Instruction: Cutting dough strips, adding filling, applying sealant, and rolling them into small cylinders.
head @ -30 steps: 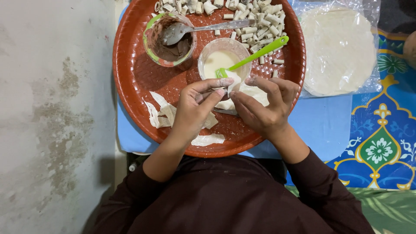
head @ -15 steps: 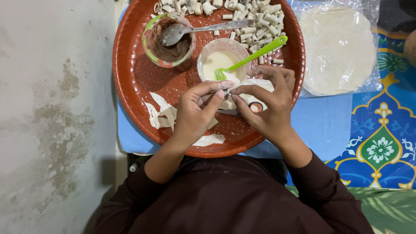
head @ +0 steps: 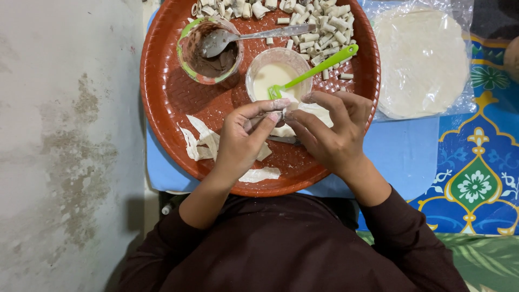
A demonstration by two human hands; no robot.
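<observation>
My left hand (head: pixel 240 141) and right hand (head: pixel 330 135) pinch a thin white dough strip (head: pixel 303 114) between fingertips over the round red woven tray (head: pixel 162 108), just beside the pale paste bowl (head: pixel 277 75) for sealing.

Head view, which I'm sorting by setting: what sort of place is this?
Probably a home food-prep spot. Both hands, left hand and right hand, fold a dough piece over a red tray of small rolls; beside it lie flat wrappers.
</observation>
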